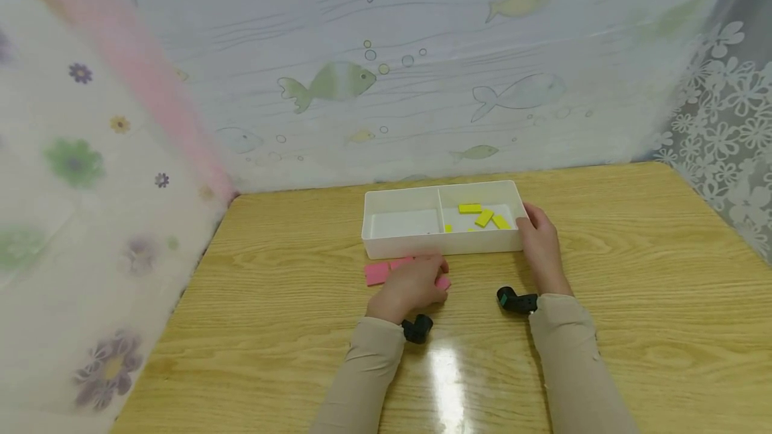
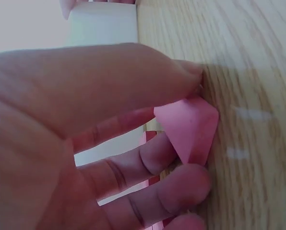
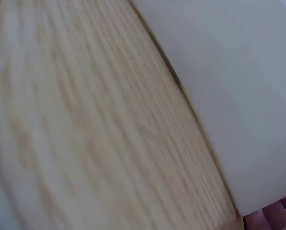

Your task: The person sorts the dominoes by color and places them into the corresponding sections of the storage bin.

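A white two-part box (image 1: 404, 247) stands on the table; yellow blocks (image 1: 470, 208) lie in its right compartment. The right hand (image 1: 541, 246) grips the box's right end, thumb at the rim. Just in front of the box, the left hand (image 1: 413, 285) pinches a pink block (image 2: 190, 125) between thumb and fingers. Other pink pieces (image 1: 376, 274) lie on the table beside that hand, partly hidden by it. In the right wrist view the box wall (image 3: 229, 96) fills the right side, with fingertips (image 3: 273, 218) at its lower corner.
The wooden table (image 1: 271, 327) runs back to a fish-patterned cloth (image 1: 422, 126). A flowered cloth (image 1: 78, 220) hangs at the left, lace (image 1: 736, 112) at the right. Black wrist cameras (image 1: 417, 329) sit by both wrists.
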Demonstrator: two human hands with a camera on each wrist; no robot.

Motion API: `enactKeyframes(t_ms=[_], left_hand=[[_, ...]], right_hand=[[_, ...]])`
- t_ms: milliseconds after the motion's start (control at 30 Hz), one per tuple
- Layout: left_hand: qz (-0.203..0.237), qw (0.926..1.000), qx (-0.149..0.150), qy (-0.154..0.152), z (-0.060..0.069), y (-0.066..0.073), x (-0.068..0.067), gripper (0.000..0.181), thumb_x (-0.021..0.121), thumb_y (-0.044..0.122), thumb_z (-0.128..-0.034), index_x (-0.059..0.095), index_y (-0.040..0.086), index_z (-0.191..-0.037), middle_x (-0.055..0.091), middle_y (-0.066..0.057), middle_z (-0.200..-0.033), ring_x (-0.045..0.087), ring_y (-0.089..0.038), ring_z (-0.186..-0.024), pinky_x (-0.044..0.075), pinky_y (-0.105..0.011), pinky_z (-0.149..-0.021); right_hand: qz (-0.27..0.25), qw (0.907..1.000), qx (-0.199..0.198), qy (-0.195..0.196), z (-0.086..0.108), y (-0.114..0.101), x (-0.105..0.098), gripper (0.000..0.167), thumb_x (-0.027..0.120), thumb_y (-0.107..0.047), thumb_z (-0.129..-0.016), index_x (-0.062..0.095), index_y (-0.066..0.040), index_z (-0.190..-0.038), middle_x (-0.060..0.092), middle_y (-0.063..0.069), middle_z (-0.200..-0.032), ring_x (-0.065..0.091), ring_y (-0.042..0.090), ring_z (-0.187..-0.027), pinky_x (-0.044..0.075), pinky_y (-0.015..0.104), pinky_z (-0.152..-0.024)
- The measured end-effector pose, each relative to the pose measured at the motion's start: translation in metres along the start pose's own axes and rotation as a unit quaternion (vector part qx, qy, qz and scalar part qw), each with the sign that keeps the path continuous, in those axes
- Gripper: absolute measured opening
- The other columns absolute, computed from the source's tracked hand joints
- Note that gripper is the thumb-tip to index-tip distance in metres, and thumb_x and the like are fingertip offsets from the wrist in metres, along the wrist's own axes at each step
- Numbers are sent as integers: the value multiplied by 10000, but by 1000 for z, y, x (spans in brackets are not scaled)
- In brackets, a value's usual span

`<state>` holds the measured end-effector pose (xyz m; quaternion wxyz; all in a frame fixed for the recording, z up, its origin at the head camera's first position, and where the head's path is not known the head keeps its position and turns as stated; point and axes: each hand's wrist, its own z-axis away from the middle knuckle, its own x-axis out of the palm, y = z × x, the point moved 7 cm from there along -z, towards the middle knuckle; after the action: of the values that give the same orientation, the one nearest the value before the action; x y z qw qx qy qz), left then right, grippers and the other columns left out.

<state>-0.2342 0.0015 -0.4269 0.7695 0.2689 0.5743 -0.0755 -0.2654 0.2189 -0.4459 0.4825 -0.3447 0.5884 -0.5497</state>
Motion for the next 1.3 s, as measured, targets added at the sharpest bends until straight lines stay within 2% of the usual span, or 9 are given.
enactKeyframes(t_ms=[167,333,467,600,833,1100,1300], left_hand=[[-71,10000,50,-23,0,0,0,310,630,251,-805,542,179,-1093,550,66,-1013,500,-72,-810,426,-237,-686],[197,9998,-26,-87,-1,-2,1,292,609,310,-831,557,163,-1078,560,73,-950,507,-75,-746,432,-245,-658],[571,9982,-71,-162,-3,-3,2,232,600,342,-840,593,156,-978,568,97,-852,507,-62,-685,428,-231,-615],[720,9971,13,-245,-3,-3,2,189,626,328,-825,590,151,-881,562,106,-783,502,-55,-653,411,-208,-585],[943,9949,151,-328,-1,-5,0,217,600,395,-833,568,180,-832,545,111,-733,499,-62,-646,405,-211,-571],[1144,9928,315,-186,0,-10,-6,237,568,445,-839,579,208,-842,545,107,-772,495,-61,-693,409,-214,-605],[1243,9910,500,-43,-1,-10,-11,247,572,425,-844,591,179,-858,548,70,-762,488,-74,-677,408,-210,-596]], right_hand=[[29,10000,10,-9,0,0,0,486,324,-277,-947,289,-93,-1396,309,84,-1408,277,232,-1269,245,424,-1012],[53,10000,-9,-19,-1,-1,1,488,323,-280,-948,288,-93,-1397,310,85,-1407,283,234,-1265,250,428,-1008],[73,10000,4,23,-1,-1,0,484,323,-270,-945,296,-88,-1393,315,87,-1405,283,234,-1266,247,422,-1010],[64,10000,-20,55,-1,-1,-1,480,325,-260,-943,305,-83,-1388,321,88,-1402,280,230,-1269,245,417,-1013],[47,10000,5,24,0,-1,0,485,325,-273,-946,296,-87,-1393,313,83,-1407,273,225,-1274,242,416,-1016],[51,10000,23,10,0,-1,0,487,323,-279,-946,293,-91,-1394,314,83,-1406,278,229,-1271,245,421,-1013],[84,9999,-13,61,-1,-1,0,481,327,-267,-943,306,-84,-1388,326,85,-1399,285,227,-1267,245,414,-1013]])
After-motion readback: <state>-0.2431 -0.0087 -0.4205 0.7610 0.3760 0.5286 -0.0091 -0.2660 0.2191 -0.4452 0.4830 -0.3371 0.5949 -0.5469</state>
